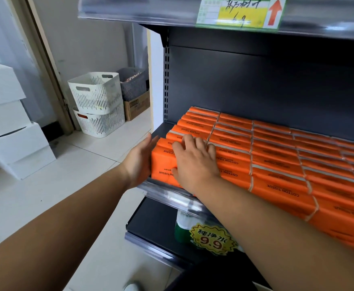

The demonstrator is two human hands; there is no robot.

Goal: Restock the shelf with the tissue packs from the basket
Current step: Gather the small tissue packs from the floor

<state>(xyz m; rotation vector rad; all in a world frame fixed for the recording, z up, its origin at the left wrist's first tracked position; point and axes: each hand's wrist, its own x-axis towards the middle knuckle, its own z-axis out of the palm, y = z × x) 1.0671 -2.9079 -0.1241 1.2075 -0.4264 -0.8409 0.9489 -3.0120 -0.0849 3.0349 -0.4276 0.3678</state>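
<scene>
Orange tissue packs (276, 156) printed "COTTON TISSUE" lie in several tight rows across the dark shelf (167, 191). The front-left pack (162, 164) sits at the shelf's left end. My left hand (139, 162) presses flat against that pack's left side, fingers straight. My right hand (195, 159) rests on top of the same pack and its neighbours, fingers spread, thumb down over the front face. The basket named in the task does not appear beside me.
Two white slotted baskets (98, 101) are stacked on the tiled floor at the back left, with a grey basket on a cardboard box (137, 106) behind. White boxes (10, 131) stand at the left. A lower shelf holds bottled water and a yellow 9.9 price tag (211, 238).
</scene>
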